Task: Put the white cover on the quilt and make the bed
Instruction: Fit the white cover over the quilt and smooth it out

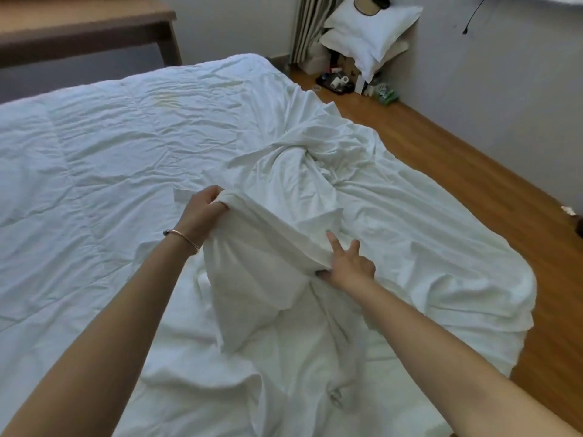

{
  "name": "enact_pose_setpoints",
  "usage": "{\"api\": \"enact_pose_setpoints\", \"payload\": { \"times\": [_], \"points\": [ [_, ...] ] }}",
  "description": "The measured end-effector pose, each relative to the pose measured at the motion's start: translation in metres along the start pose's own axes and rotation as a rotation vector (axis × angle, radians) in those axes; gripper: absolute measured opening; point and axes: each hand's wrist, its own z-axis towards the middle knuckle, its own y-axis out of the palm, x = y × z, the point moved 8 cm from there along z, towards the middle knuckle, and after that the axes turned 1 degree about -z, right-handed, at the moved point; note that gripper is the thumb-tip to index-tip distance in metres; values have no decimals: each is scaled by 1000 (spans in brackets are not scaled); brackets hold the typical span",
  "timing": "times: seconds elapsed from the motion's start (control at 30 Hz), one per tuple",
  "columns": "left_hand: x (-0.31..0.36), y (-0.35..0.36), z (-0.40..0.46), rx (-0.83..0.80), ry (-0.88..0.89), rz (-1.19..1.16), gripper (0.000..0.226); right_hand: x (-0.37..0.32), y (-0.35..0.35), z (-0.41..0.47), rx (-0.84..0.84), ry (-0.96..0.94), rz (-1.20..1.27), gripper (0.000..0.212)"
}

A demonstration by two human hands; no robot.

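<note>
The white cover (362, 197) lies bunched and twisted across the right half of the bed, spilling over the right edge toward the wooden floor (473, 146). The quilt (110, 137) is spread flat over the left and far part of the bed, stitched in panels and wrinkled. Your left hand (202, 209) has its fingers curled round a folded edge of the cover and lifts it off the bed; a thin bracelet (183, 236) sits on that wrist. Your right hand (348, 263) pinches the same edge lower down with the thumb, while two fingers stick out straight. In the far corner, pillows (369, 39) are stacked near small clutter on the floor. A wooden bench (85, 23) stands beyond the bed at the upper left.
</note>
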Motion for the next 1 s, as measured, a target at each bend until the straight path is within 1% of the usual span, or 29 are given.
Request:
{"api": "enact_pose_setpoints", "payload": {
  "times": [0.03, 0.07, 0.1, 0.13, 0.17, 0.2, 0.23, 0.27, 0.3, 0.33, 0.37, 0.4, 0.43, 0.5, 0.53, 0.57, 0.6, 0.63, 0.67, 0.7, 0.73, 0.77, 0.8, 0.83, 0.87, 0.9, 0.93, 0.97, 1.0],
  "points": [
    [-8, -8, 2, 3, -51, 4, 32, -7, -1, 10, -35, -8, -2, 53],
    [-17, -17, 5, 12, -103, 101, 40, -14, -5, 21, -40, -9, 31, 35],
    [-24, -28, 8, 16, -150, 390, 45, -23, -14, 33, -16, -23, 71, 26],
    [-31, -38, 11, 5, -169, 823, 48, -32, -31, 43, 34, -49, 132, 21],
    [-34, -41, 13, -37, -142, 1237, 51, -43, -55, 52, 121, -98, 200, 16],
    [-38, -38, 17, -97, -98, 1489, 55, -56, -83, 61, 246, -161, 262, 13],
    [-42, -33, 22, -151, -71, 1592, 60, -71, -114, 66, 395, -244, 321, 13],
    [-45, -30, 30, -188, -78, 1612, 65, -87, -142, 68, 539, -349, 401, 19],
    [-48, -33, 40, -208, -126, 1530, 68, -100, -162, 71, 649, -448, 490, 25],
    [-50, -38, 53, -216, -165, 1345, 66, -113, -176, 76, 720, -535, 566, 30],
    [-56, -40, 64, -267, -227, 1155, 59, -126, -179, 88, 718, -587, 572, 33],
    [-62, -37, 72, -350, -282, 1070, 52, -141, -176, 106, 643, -612, 528, 35],
    [-71, -34, 79, -451, -318, 1139, 49, -156, -165, 128, 499, -608, 433, 32],
    [-92, -34, 90, -563, -358, 1526, 51, -181, -137, 171, 136, -559, 110, 20],
    [-100, -40, 105, -539, -321, 1697, 47, -189, -132, 186, 18, -533, 3, 20],
    [-100, -52, 125, -407, -321, 1678, 40, -196, -141, 196, 25, -515, -11, 21],
    [-93, -72, 146, -197, -343, 1513, 35, -201, -164, 209, 134, -495, 76, 18],
    [-80, -97, 169, 47, -366, 1223, 33, -201, -194, 219, 298, -465, 257, 12],
    [-62, -127, 188, 311, -324, 927, 28, -199, -223, 221, 472, -451, 465, 10],
    [-46, -151, 200, 526, -261, 616, 20, -201, -243, 218, 605, -493, 639, 17],
    [-34, -160, 209, 651, -154, 315, 21, -210, -254, 211, 647, -595, 743, 33],
    [-29, -162, 217, 698, -50, 68, 36, -226, -255, 202, 614, -700, 739, 52],
    [-30, -149, 223, 643, -8, 96, 53, -241, -240, 197, 558, -773, 651, 72],
    [-40, -123, 224, 526, -54, 345, 74, -250, -219, 194, 527, -791, 531, 88],
    [-66, -92, 221, 382, -146, 594, 92, -252, -191, 192, 499, -792, 411, 97],
    [-97, -59, 214, 241, -195, 764, 101, -247, -157, 194, 460, -767, 288, 98],
    [-127, -25, 196, 126, -250, 839, 104, -235, -119, 194, 400, -714, 177, 95],
    [-156, 5, 172, 49, -286, 845, 102, -216, -80, 194, 316, -645, 107, 89],
    [-178, 35, 144, -3, -299, 810, 93, -195, -41, 191, 236, -586, 47, 81]
  ]
}}
